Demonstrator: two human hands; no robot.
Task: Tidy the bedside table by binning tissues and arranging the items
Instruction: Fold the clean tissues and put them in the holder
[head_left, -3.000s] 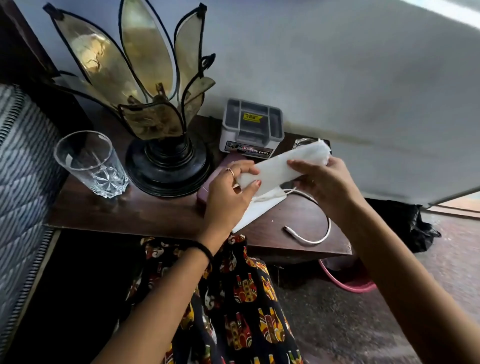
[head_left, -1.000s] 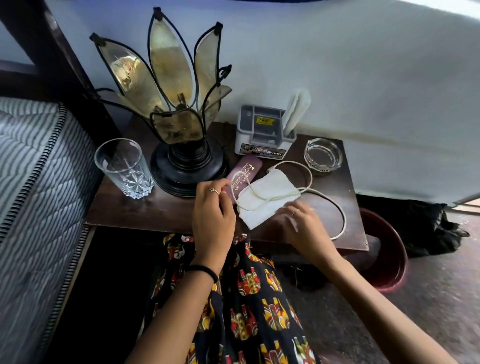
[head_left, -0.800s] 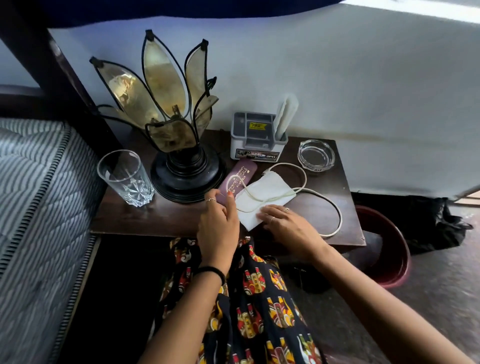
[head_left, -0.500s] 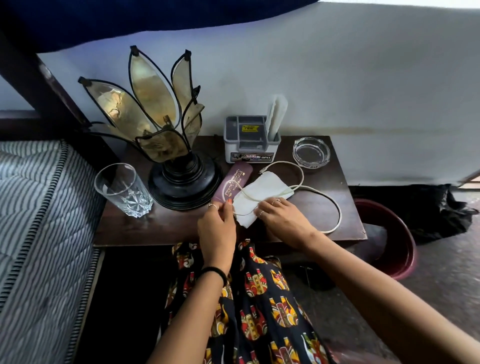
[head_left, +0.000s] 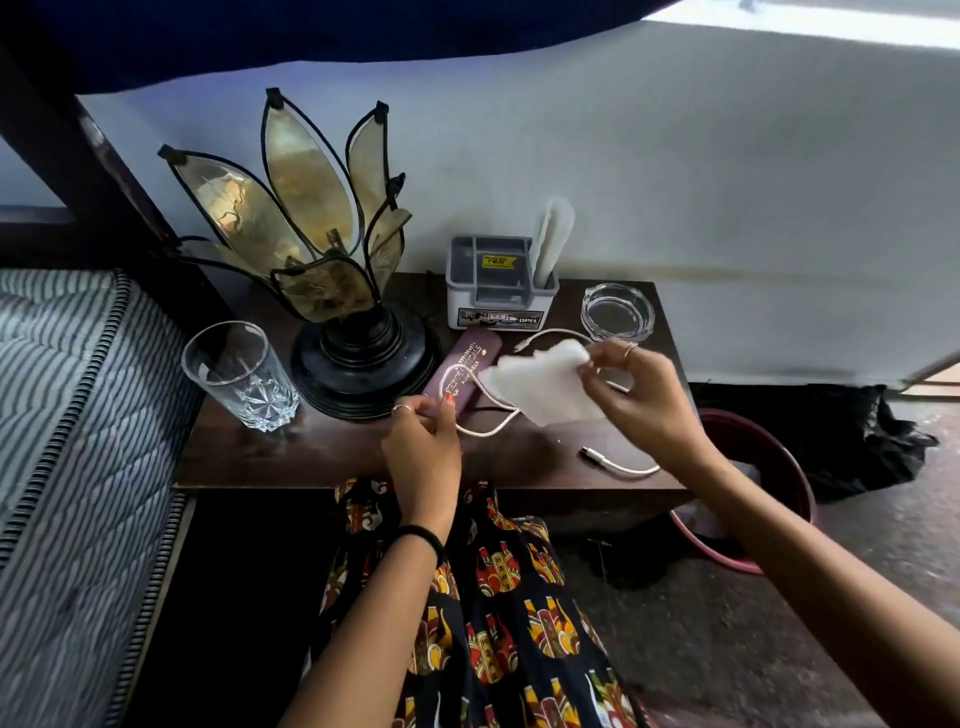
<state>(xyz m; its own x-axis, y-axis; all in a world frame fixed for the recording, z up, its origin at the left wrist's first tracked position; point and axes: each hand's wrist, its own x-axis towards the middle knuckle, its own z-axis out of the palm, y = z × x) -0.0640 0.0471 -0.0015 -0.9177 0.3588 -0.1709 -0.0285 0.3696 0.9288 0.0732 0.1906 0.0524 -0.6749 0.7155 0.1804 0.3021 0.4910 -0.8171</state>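
Grip, right: right hand (head_left: 641, 395) pinches a white tissue (head_left: 540, 384) by its upper corner, lifted just above the bench (head_left: 322, 452).
Grip, left: left hand (head_left: 426, 441) curls thumb and fingers round a white charging cable (head_left: 488, 428) near the bench's front edge.
Tissue: hangs crumpled in the air over the cable's loop, between the two hands, clear of the wood.
Cable: trails across the bench, one plug end (head_left: 589, 451) lying loose near the front right.
Bin: a red bucket (head_left: 779, 467) stands on the floor just right of the bench, partly hidden by the right arm.
Also on the bench: a petal-shaped lamp (head_left: 332, 291), a drinking glass (head_left: 239, 374), a maroon case (head_left: 462, 374) partly under the cable, a grey organiser (head_left: 493, 283) with a folded white sheet (head_left: 553, 239) standing in it, and a glass ashtray (head_left: 618, 312).
Step in hand: by the look of it, freeing the tissue from the cable, ready for binning.
Next move: likely calls for carrying the tissue right and down over the bucket and letting go, while the left hand keeps the cable from dragging along.
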